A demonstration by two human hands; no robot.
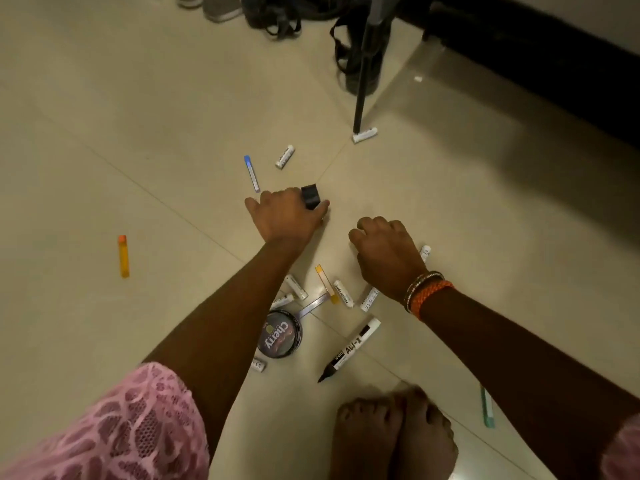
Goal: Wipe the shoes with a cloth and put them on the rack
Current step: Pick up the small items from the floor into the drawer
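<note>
- The left hand point(289, 211) reaches forward over the tiled floor point(121, 133) and pinches a small black object point(310, 196) between its fingers and thumb; what the object is cannot be told.
- The right hand point(386, 249) hovers low over the floor just beside the left, its fingers curled under; whether it holds anything cannot be told.
- Beaded and orange braided bracelets point(427, 292) circle the right wrist, and a pink lace sleeve point(131, 427) covers the left upper arm.
- The shoes point(207, 6) sit far off at the top edge, well apart from both hands, with dark strapped sandals point(277, 19) beside them.
- A round tin of Cherry polish point(280, 337) lies on the floor under the left forearm.
- A black-tipped AW-2 marker point(349, 349) lies near the tin, towards the right arm.
- Small white tubes are scattered around, one point(284, 156) ahead of the left hand.
- A blue-capped tube point(251, 173) lies just beyond the left hand, and an orange tube point(123, 256) lies well off to the left.
- A thin black pole point(363, 74) stands on the floor ahead.
- Bare feet point(391, 434) show at the bottom edge.
</note>
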